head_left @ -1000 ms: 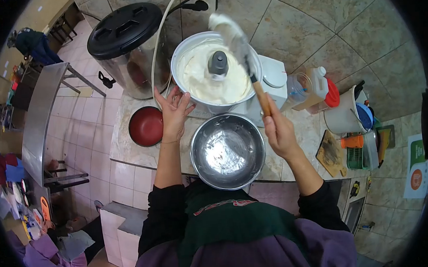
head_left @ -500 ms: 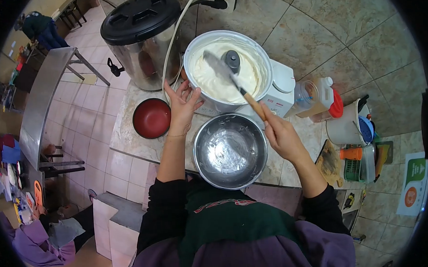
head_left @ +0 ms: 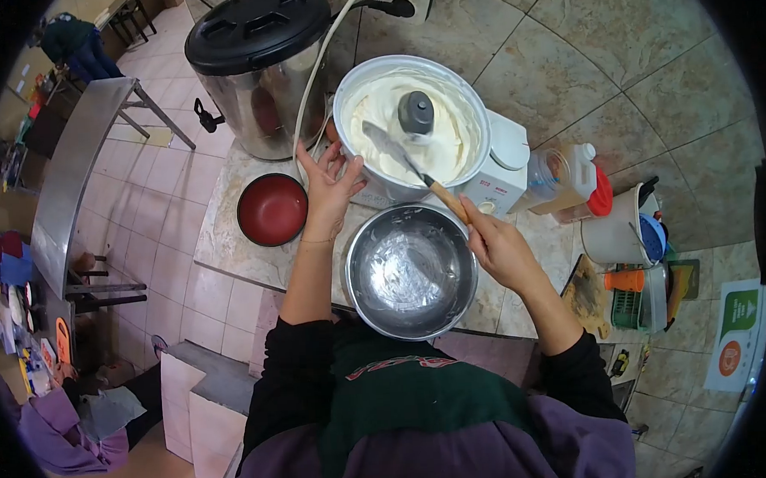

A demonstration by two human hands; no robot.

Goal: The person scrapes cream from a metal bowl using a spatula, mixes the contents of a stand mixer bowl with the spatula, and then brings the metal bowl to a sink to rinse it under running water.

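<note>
My right hand is closed round the wooden handle of a spatula. The spatula's blade lies in white cream inside a white mixer bowl, left of the grey centre post. Fingers spread, my left hand touches the outside of that bowl at its lower left. Just below the mixer stands a steel bowl with white smears inside. A red bowl sits left of my left wrist.
A steel urn with a black lid stands behind on the left, a cable beside it. Right of the mixer base are plastic jugs, a white bucket and a wooden board. Two other people are at the far left.
The spatula has come down from above the bowl's rim into the cream, its blade now lower left of the post. My right hand has shifted slightly down; my left hand stays at the bowl.
</note>
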